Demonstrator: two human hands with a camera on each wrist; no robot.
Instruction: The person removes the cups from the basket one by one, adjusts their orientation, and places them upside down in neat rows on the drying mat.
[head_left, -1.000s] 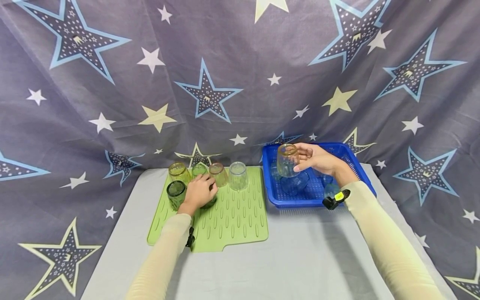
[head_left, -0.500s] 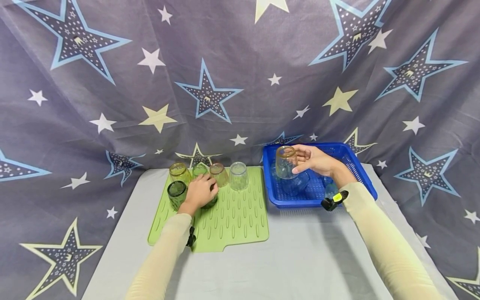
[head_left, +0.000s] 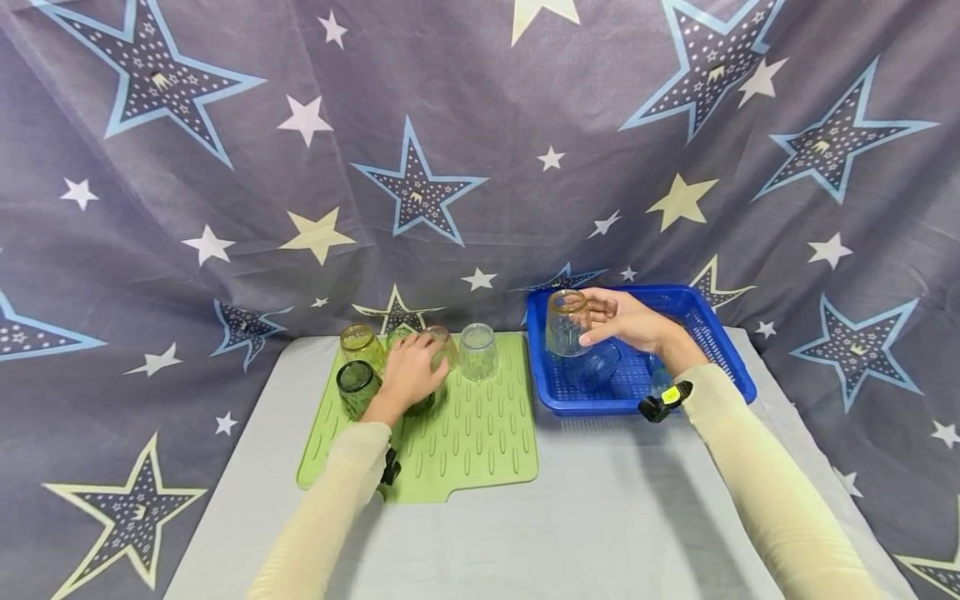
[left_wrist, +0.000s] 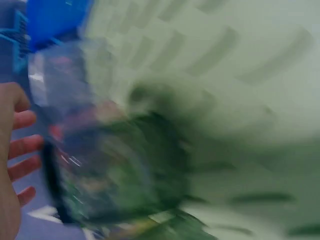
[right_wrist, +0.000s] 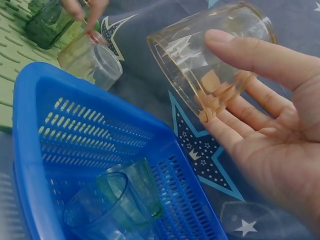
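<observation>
My right hand [head_left: 633,321] holds an amber-tinted glass [head_left: 558,333] above the blue basket, thumb on one side and fingers on the other. Over the green draining mat [head_left: 480,454], my left hand [head_left: 408,375] is above a dark green glass [head_left: 425,406], partly hidden beneath it. The left wrist view is blurred; there the left fingers [left_wrist: 25,145] stand apart from the dark green glass. Around that hand are another dark green glass [head_left: 356,392], a yellow glass [head_left: 360,343], a partly covered light green glass [head_left: 397,333], a pinkish glass [head_left: 444,337] and a clear glass [head_left: 477,354].
The blue basket [head_left: 592,408] stands right of the mat. Inside it lie a blue glass [right_wrist: 100,205] and a greenish glass [right_wrist: 140,182], among others. A star-patterned curtain [head_left: 480,83] hangs behind the pale table [head_left: 562,517].
My left hand has risen off the front dark green glass and moved slightly forward and right. The right hand has shifted a little left with the amber-tinted glass.
</observation>
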